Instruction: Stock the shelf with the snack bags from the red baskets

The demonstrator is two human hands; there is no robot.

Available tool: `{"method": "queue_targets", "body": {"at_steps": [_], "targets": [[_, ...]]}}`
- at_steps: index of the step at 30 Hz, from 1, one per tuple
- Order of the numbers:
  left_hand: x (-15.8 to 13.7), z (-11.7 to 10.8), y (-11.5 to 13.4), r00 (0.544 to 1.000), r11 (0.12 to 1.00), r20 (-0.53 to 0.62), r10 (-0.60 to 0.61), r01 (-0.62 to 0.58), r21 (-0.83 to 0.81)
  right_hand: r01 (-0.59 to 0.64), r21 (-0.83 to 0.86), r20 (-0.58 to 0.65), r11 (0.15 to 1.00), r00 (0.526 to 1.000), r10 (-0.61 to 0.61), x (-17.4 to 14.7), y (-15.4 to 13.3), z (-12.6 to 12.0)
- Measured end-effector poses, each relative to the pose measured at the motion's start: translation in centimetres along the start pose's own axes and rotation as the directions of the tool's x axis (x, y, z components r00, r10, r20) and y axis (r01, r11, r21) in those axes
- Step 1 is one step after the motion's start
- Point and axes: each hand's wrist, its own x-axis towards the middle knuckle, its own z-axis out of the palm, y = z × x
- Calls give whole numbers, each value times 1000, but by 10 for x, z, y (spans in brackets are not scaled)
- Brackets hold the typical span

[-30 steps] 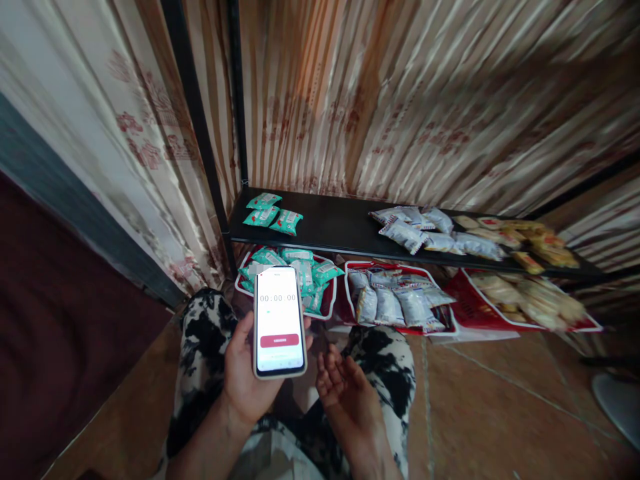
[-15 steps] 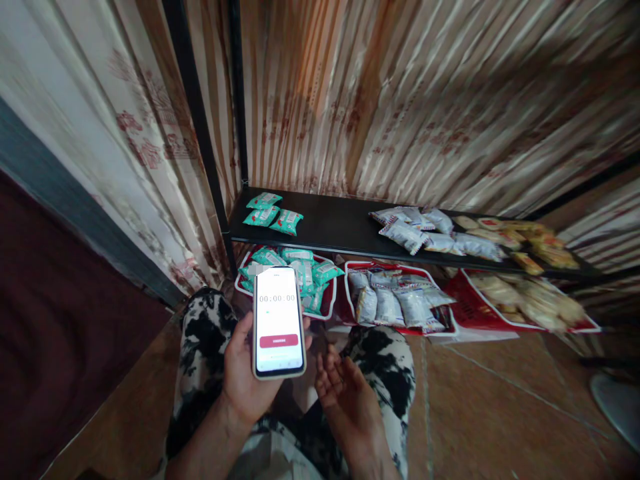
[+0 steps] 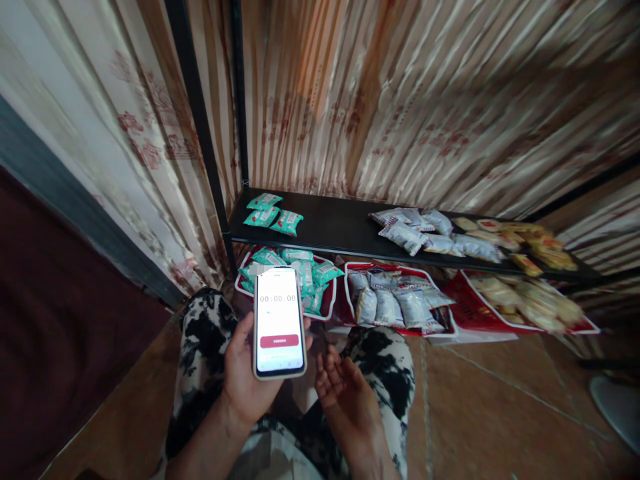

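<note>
A smartphone (image 3: 279,323) with a bright white screen, a timer reading 00:00:00 and a red button lies in my left hand (image 3: 249,370), whose fingers wrap around its sides. My right hand (image 3: 349,407) rests palm up over my right thigh, fingers loosely curled and apart, with nothing in it. Just beyond the phone sits a basket (image 3: 327,315) of green packets (image 3: 325,270), partly hidden by it. To its right stands another basket (image 3: 351,303) filled with silvery-white packets (image 3: 389,307).
A black shelf (image 3: 335,223) spans above the baskets, bearing green packets (image 3: 287,222), white packets (image 3: 405,235) and yellow packs (image 3: 550,253). A red basket (image 3: 463,300) with pale bags (image 3: 530,300) stands at right. Curtains (image 3: 320,100) hang behind. A dark post (image 3: 200,127) rises at left.
</note>
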Motion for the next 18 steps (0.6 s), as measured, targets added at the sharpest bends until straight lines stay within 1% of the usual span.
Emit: {"method": "queue_targets", "body": {"at_steps": [5,12,18], "targets": [[0,1,0,1000,1000,5,-13,13,12,-1,-3,-5,1000,1000,1,1,0,-1],[0,4,0,1000,1000,-21,-14,14,4,-6,6,-39,1000,999,6,-1,0,5],[0,3,0,1000,1000,-21,-17,17,6,-14,10,-40,1000,999,14,-4,0,7]]}}
